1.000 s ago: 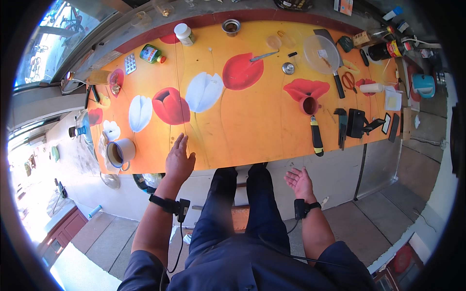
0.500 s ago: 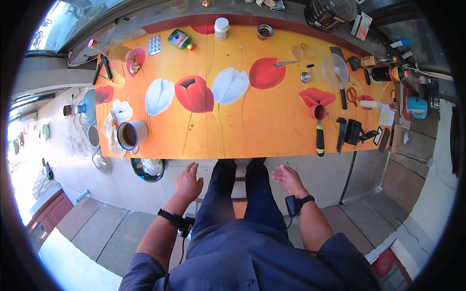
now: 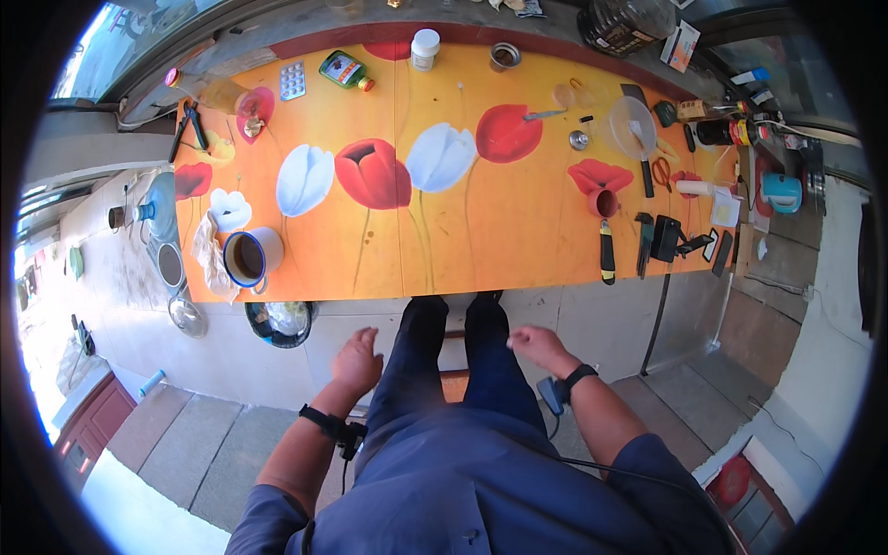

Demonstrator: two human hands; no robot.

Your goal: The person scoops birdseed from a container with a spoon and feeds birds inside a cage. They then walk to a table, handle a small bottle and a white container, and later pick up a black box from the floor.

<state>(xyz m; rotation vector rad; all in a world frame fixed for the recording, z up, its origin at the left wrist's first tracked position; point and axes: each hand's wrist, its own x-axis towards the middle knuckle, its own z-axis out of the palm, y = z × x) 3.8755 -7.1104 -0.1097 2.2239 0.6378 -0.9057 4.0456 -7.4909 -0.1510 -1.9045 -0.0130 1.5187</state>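
Both my hands hang in front of the table's near edge, over my lap, touching nothing on the tabletop. My left hand [image 3: 357,359] is empty, its fingers slightly bent and the thumb apart. My right hand [image 3: 542,346] has its fingers curled in, with nothing visible in them. Nearest to the left hand on the table is a white enamel mug [image 3: 252,257] of dark liquid with a blue rim, beside a crumpled cloth [image 3: 212,262]. On the right side lie a small reddish pot [image 3: 603,203] and a black-and-yellow handle [image 3: 607,252] just below it.
The flower-patterned orange table [image 3: 518,245] bears a green bottle [image 3: 345,70], a white jar [image 3: 425,50], a blister pack [image 3: 292,80], pliers [image 3: 193,125], scissors [image 3: 660,173], a cleaver [image 3: 646,176] and a clear plastic bowl [image 3: 631,125]. Below its edge stands a lined bin [image 3: 280,324].
My right hand has gone from spread fingers to curled ones and shifted slightly left. The left hand's fingers have bent a little and it sits slightly lower. Nothing on the table has moved.
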